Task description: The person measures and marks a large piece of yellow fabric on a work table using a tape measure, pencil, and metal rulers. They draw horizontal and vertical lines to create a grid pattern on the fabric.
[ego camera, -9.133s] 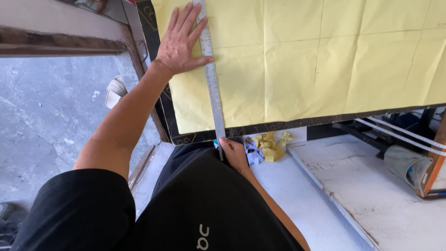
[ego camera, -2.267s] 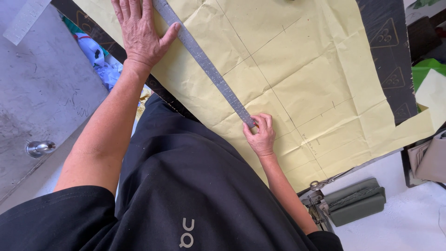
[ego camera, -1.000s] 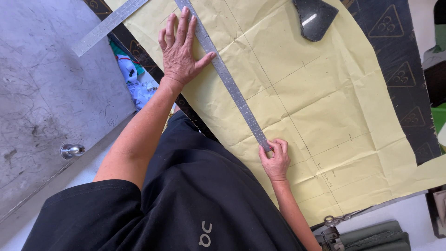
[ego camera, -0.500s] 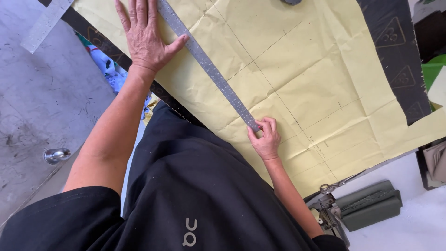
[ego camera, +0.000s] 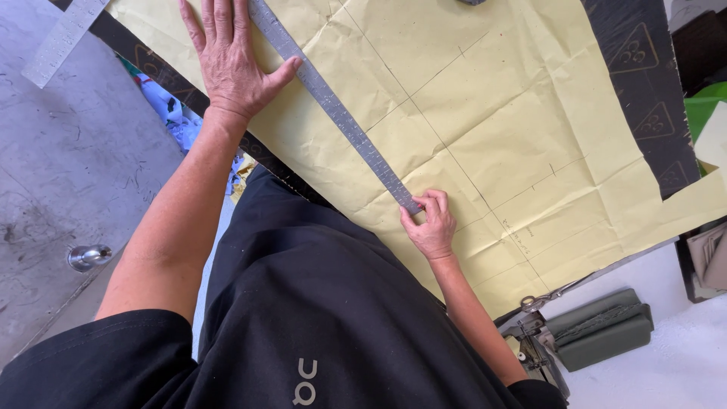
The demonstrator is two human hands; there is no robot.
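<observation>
- Your left hand (ego camera: 231,64) lies flat and spread wide on the yellow paper (ego camera: 485,113), thumb against the steel ruler (ego camera: 337,113), pressing it down.
- Your right hand (ego camera: 432,227) is curled narrow at the ruler's near end, fingertips pinched on the tip; whether it holds a pencil you cannot tell.
- The ruler runs slantwise across the paper, from the top edge of the view down to your right hand.
- The paper is creased and carries thin pencil lines; it covers most of the table and overhangs the near edge by your body.
- Beyond the paper's right side shows a dark mat (ego camera: 644,83) with pale triangle marks, flat under the sheet.
- At the far right sit a green patch (ego camera: 708,113) and a pale sheet (ego camera: 716,140), cut off by the frame.
- Low right, off the paper's corner, lie scissors (ego camera: 549,297) and a folded olive cloth (ego camera: 602,329) on a white surface (ego camera: 681,363), near your right forearm.
- A second ruler (ego camera: 64,38) lies at the top left, well apart from your hands.
- Left of the table is grey concrete floor (ego camera: 68,174), with a small metal knob (ego camera: 89,256) and coloured scraps (ego camera: 170,113) by the table edge.
- Your black shirt (ego camera: 303,303) presses against the near edge; open paper lies to the right of the ruler.
</observation>
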